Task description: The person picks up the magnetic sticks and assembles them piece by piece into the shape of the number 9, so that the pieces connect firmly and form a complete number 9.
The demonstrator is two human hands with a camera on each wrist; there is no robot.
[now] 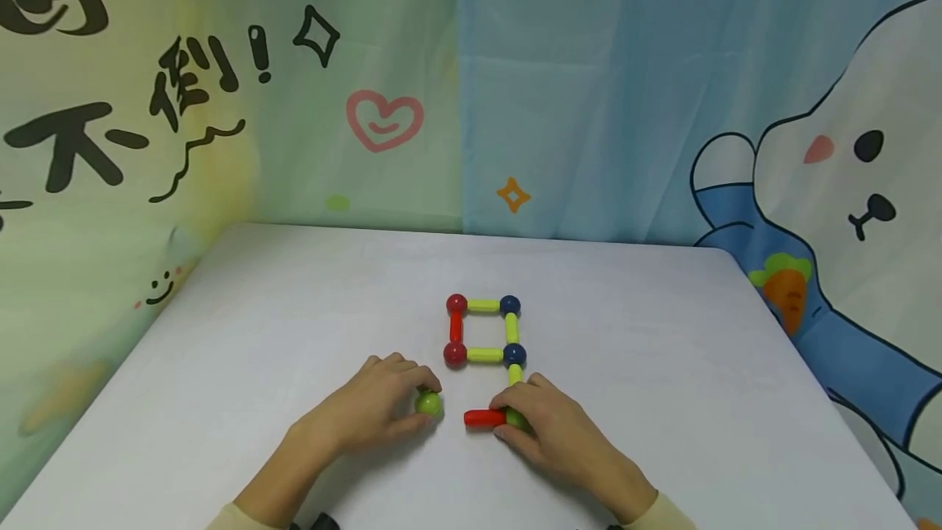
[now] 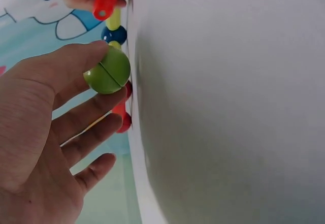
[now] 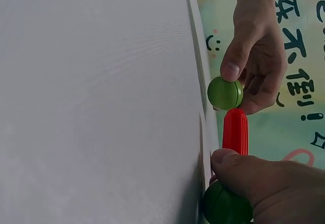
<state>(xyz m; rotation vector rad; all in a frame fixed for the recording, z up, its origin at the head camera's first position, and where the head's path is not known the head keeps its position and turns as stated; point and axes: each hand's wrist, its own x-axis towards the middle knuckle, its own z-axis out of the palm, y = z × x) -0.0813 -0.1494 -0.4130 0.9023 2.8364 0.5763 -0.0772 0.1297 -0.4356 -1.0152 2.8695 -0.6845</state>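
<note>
A square of sticks and balls (image 1: 482, 330) lies on the white table (image 1: 294, 317): red balls on its left, dark blue balls on its right, yellow-green sticks and one red stick between them. A yellow-green stick (image 1: 515, 373) runs down from the lower blue ball to my right hand (image 1: 545, 424). That hand grips a green ball (image 3: 226, 203) joined to a red stick (image 1: 483, 417) that points left. My left hand (image 1: 375, 407) pinches a second green ball (image 1: 428, 404) between thumb and fingers (image 2: 71, 64), a short gap from the red stick's free end.
Printed fabric backdrops (image 1: 589, 88) stand close behind and beside the table, with a cartoon rabbit at the right. The table's far edge (image 1: 471, 234) and right edge (image 1: 802, 350) are near.
</note>
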